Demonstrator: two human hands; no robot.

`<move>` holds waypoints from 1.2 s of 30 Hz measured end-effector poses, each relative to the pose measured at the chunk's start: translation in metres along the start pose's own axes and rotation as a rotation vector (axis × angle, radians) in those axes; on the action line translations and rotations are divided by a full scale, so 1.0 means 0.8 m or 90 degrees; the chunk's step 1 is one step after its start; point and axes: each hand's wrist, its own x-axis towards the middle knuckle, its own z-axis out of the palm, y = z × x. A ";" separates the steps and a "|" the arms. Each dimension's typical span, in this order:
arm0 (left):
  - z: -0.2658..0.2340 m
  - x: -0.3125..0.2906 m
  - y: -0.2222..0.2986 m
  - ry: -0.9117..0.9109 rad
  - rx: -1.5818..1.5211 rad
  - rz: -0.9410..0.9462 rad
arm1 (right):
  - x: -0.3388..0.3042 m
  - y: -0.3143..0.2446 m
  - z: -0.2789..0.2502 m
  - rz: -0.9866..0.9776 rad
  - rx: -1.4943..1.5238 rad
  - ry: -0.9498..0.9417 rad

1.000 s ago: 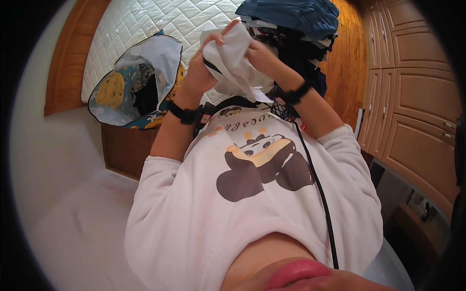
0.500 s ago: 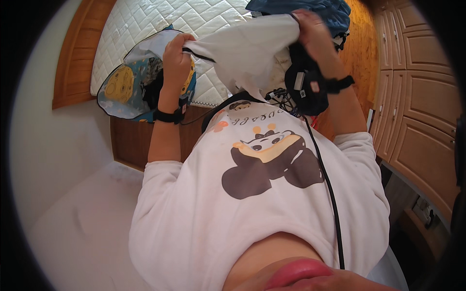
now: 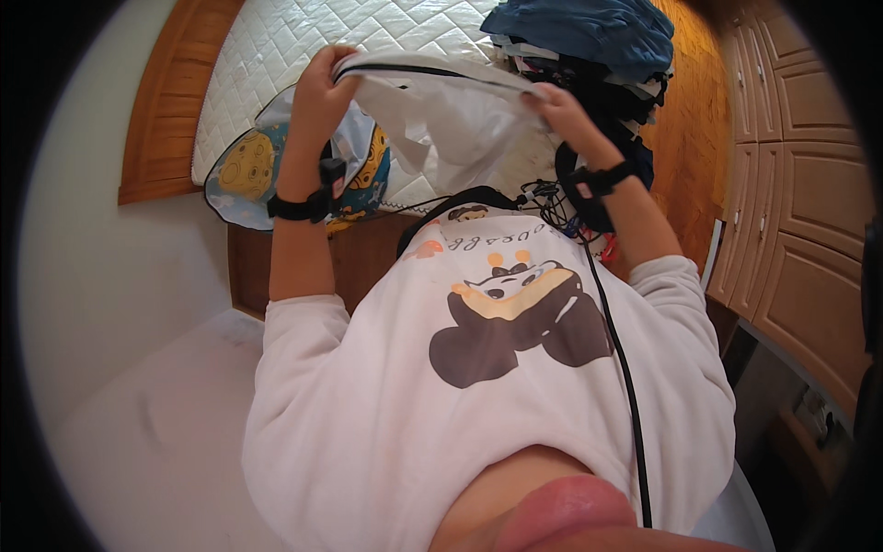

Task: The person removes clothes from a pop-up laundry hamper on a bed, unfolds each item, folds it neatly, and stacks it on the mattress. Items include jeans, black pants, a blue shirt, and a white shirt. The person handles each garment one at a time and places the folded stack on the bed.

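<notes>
A thin white cloth point(image 3: 441, 138) with a black-trimmed edge hangs stretched between my two hands above the mattress. I cannot tell what kind of cloth article it is. My left hand point(image 3: 322, 97) is closed on its left end, near the black trim. Its right end is pinched in the fingers of my right hand point(image 3: 559, 112). The middle of the cloth sags loosely toward me. Below and beside my left wrist sits an open patterned fabric bag point(image 3: 241, 175), teal and yellow, partly hidden by my left arm.
White quilted mattress point(image 3: 276, 55) lies ahead. A pile of folded clothes point(image 3: 589, 39), blue on top, stands at its far right. Tangled black cables point(image 3: 550, 204) lie near my waist. Wooden cabinets point(image 3: 814, 193) line the right side; a wooden panel point(image 3: 175, 101) stands at left.
My right hand has come down and slightly left, and my left hand has risen a little. The cloth's black edge now spans between both hands, facing up.
</notes>
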 end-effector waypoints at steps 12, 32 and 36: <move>-0.002 -0.102 -0.055 0.020 -0.206 -0.049 | -0.064 -0.103 -0.052 -0.223 -0.523 -0.214; 0.231 0.089 -0.330 0.023 -0.144 -0.248 | 0.263 0.125 0.035 -0.064 -0.321 0.262; 0.291 0.068 -0.416 0.002 -0.058 -0.188 | 0.268 0.244 0.022 0.003 -0.308 0.223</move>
